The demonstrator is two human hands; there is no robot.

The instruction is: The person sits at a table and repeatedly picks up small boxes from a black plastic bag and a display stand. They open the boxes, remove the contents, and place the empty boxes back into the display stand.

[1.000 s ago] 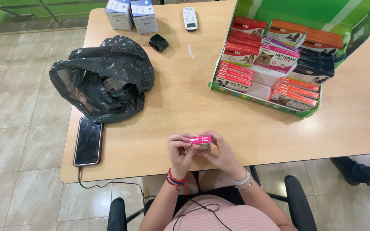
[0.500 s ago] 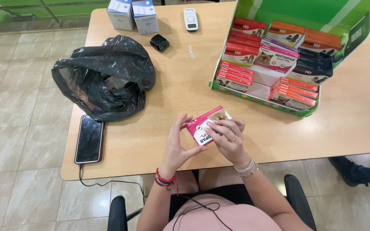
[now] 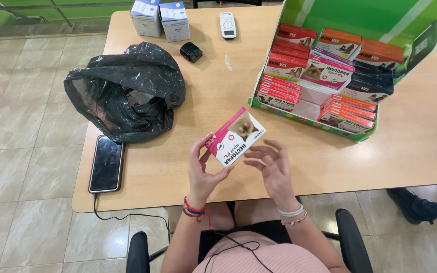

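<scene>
My left hand grips a flat pink and white box with a cat picture on its face, holding it tilted above the front edge of the wooden table. Just right of the box hovers my right hand, fingers spread and holding nothing. At the right of the table stands a green cardboard display stand, filled with several rows of similar red, pink and orange boxes.
A crumpled black plastic bag lies on the table's left part, with a black phone on a cable in front of it. Two white boxes, a white remote and a small black object sit at the back. Another person's shoes show at right.
The box went from being held edge-on in both hands to face up and raised. My right hand has let go of it and opened; the left hand keeps hold.
</scene>
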